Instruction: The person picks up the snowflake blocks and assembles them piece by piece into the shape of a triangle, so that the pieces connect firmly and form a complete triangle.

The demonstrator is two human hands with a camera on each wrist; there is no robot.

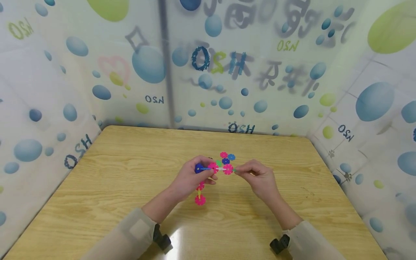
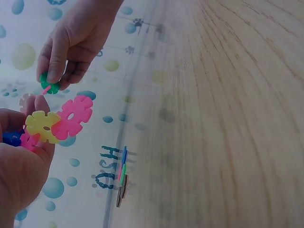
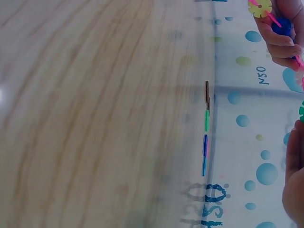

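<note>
Bench (image 1: 130, 187) below both grips. Snowflake-disc chain (image 1: 221, 168) was held above it between the hands, long axis running left-right, a branch hanging down under the left hand (image 1: 191, 178), which pinched its blue end. Right hand (image 1: 256, 178) pinched a green disc (image 2: 49, 85) at the other end. Risk: skewed push could pop slotted joints apart; loose discs (image 1: 227, 157) lay just beyond.

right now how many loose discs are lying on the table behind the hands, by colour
pink disc: 1
blue discs: 2
green disc: 1
brown discs: 2, seen edge-on and hard to separate
total: about 6
</note>
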